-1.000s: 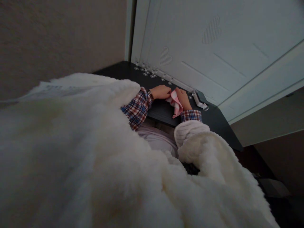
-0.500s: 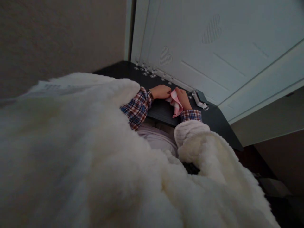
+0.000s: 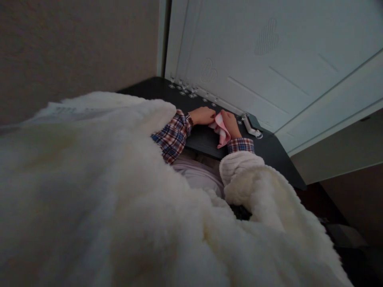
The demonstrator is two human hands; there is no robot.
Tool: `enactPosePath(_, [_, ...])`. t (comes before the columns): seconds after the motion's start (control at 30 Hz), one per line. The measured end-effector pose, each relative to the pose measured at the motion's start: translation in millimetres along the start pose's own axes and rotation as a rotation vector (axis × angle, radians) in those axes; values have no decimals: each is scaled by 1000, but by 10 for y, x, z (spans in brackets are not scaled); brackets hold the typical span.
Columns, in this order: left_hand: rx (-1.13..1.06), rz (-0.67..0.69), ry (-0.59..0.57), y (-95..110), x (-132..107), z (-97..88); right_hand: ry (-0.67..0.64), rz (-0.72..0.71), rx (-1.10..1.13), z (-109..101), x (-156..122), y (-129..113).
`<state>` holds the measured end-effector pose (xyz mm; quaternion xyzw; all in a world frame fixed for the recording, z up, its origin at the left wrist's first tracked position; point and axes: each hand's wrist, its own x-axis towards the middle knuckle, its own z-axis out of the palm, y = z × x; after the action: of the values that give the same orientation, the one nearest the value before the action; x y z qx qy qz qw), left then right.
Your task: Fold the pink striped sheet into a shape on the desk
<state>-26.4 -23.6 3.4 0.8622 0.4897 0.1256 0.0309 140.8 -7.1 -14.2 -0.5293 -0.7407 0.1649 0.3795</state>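
Both my hands rest on a dark table (image 3: 269,151) near its far edge. My left hand (image 3: 204,115) has its fingers curled onto one end of a pink and white cloth (image 3: 221,132). From the other side, my right hand (image 3: 231,123) grips the same cloth, which hangs down under its palm. The two hands' fingertips nearly touch. Plaid cuffs and thick white fleece sleeves cover my arms.
A small white strap-like object (image 3: 251,128) lies on the table just right of my right hand. Several small clear items (image 3: 184,87) line the table's back edge along a white panelled door (image 3: 269,59). The white fleece garment (image 3: 104,191) fills the lower view.
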Motion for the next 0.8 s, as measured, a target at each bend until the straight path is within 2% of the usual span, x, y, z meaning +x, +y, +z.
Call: enactPosePath(0.8, [15, 46, 62, 5, -35, -11, 24, -7, -3, -1, 2, -11])
